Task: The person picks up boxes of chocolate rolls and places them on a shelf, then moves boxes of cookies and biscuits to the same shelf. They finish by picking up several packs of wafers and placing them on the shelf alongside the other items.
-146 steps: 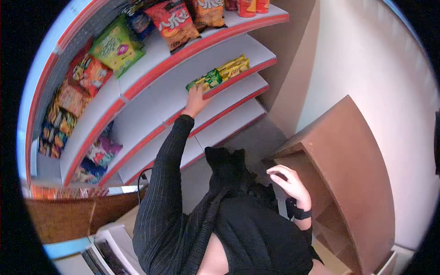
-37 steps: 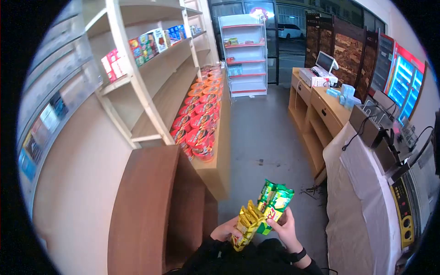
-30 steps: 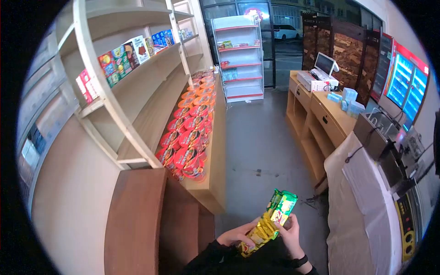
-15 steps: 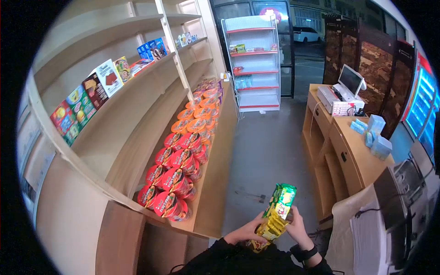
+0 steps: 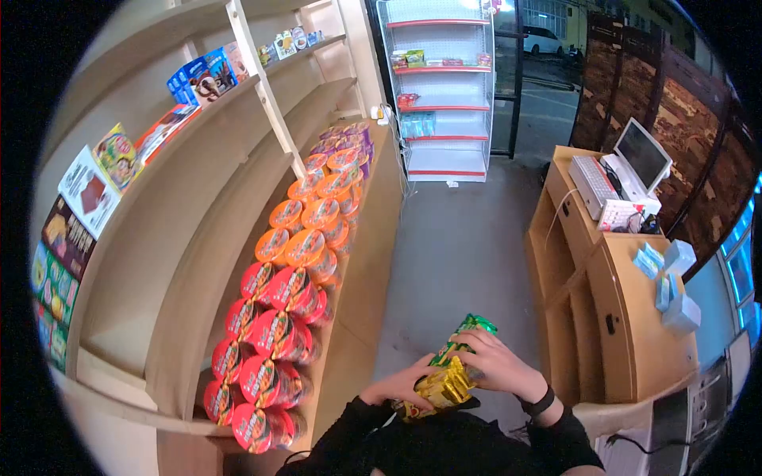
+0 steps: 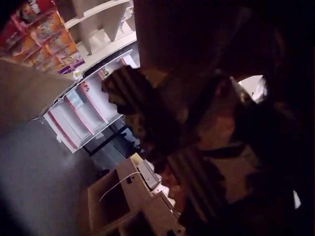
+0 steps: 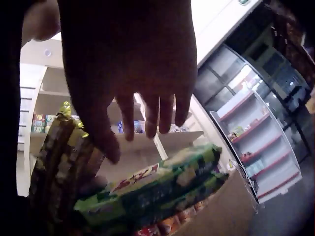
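In the head view, my left hand [image 5: 401, 384] grips a bundle of snack packs low in front of the body, its thumb lying over the yellow packs [image 5: 446, 385]. Green packs [image 5: 475, 323] stick out beyond the yellow ones. My right hand [image 5: 502, 365] is spread over the bundle. From the right wrist, the right hand [image 7: 130, 54] shows straight, separated fingers above the green packs [image 7: 162, 189], with yellow packs [image 7: 59, 157] upright at the left. The left wrist view is mostly dark.
Red and orange cup noodles [image 5: 274, 333] line a wooden ledge [image 5: 349, 317] on the left, below wooden shelves with boxes. A white rack [image 5: 440, 103] with red edges stands ahead. On the right is a wooden counter [image 5: 651, 349] bearing a monitor [image 5: 641, 155].
My right hand has moved from the side of the green packs to over them, its fingers spreading. The left hand still holds the bundle. The body has moved forward along the aisle.
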Demonstrator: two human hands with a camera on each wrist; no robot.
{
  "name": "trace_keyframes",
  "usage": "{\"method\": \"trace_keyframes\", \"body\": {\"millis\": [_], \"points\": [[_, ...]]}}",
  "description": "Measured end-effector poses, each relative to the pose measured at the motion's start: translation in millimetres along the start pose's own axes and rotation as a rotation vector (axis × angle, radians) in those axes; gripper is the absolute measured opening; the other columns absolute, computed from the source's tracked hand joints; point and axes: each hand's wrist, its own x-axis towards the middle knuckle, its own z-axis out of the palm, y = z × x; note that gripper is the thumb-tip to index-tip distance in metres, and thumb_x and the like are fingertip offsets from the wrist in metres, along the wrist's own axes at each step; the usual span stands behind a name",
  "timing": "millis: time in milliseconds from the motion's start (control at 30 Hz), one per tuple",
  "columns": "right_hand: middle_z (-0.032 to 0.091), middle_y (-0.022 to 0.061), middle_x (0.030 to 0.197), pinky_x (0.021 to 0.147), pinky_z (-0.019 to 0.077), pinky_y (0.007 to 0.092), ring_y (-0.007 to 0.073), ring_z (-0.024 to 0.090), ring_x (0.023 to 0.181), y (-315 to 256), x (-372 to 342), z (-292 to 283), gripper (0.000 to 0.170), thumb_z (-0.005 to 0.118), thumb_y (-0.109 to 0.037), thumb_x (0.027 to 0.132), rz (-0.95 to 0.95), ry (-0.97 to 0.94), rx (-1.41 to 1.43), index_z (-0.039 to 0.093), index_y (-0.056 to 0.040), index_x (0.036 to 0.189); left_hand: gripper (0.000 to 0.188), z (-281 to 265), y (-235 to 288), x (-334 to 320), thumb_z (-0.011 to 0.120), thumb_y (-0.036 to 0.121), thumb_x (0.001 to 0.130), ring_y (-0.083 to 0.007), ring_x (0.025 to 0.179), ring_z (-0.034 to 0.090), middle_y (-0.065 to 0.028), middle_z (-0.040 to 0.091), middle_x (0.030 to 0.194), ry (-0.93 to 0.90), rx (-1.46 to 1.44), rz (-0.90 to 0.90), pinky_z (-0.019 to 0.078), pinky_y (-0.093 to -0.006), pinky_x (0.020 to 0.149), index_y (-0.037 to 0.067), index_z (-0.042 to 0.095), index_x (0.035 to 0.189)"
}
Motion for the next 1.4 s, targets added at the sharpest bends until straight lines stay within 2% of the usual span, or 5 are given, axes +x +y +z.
{"method": "trace_keyframes", "body": {"millis": [400,567,733,1067,1400], "points": [[0.056,0.0043,0.103,0.100,0.0345,0.0452,0.0229,0.053,0.103,172,132,-12,0.052,0.070,-0.015,0.063,0.001,-0.172,-0.264,0.054,-0.0131,0.113,0.087,-175,-16,131,0.081,0.031,0.061,-0.0241,0.137,0.015,-0.0128,0.020,0.146,-0.256,-0.037,-0.006,0.0161,-0.0359,0.110,0.006,0.041,0.134],[0.057,0.0067,0.099,0.088,0.0411,0.0411,0.0251,0.054,0.098,232,167,-27,0.049,0.069,-0.019,0.063,0.000,-0.213,-0.150,0.054,-0.0106,0.109,0.075,-209,-26,156,0.081,0.020,0.062,-0.0229,0.132,0.024,-0.0116,0.026,0.142,-0.061,-0.380,-0.019,0.0227,-0.0356,0.108,0.003,0.047,0.126],[0.059,0.0110,0.091,0.077,0.0461,0.0403,0.0308,0.057,0.089,312,203,-57,0.046,0.071,-0.023,0.062,0.153,0.063,0.035,0.057,-0.0081,0.103,0.117,-259,-33,212,0.087,0.012,0.048,-0.0150,0.107,0.053,-0.0045,0.054,0.120,0.086,-0.661,-0.048,0.0404,-0.0323,0.098,0.005,0.020,0.143],[0.063,0.0171,0.091,0.074,0.0496,0.0428,0.0369,0.060,0.086,478,300,-152,0.050,0.073,-0.027,0.061,0.310,0.278,0.193,0.058,-0.0062,0.104,0.082,-371,5,398,0.086,0.014,0.056,-0.0154,0.108,0.051,-0.0034,0.053,0.121,0.314,-0.386,0.011,0.0376,-0.0330,0.099,0.005,0.046,0.127],[0.063,0.0228,0.086,0.069,0.0492,0.0450,0.0408,0.061,0.082,587,397,-176,0.060,0.071,-0.030,0.065,0.356,-0.122,0.346,0.048,-0.0054,0.114,0.089,-469,-14,468,0.081,0.003,0.062,-0.0157,0.116,0.048,-0.0032,0.051,0.123,0.448,-0.577,-0.081,0.0359,-0.0330,0.101,0.004,0.032,0.136]]}}
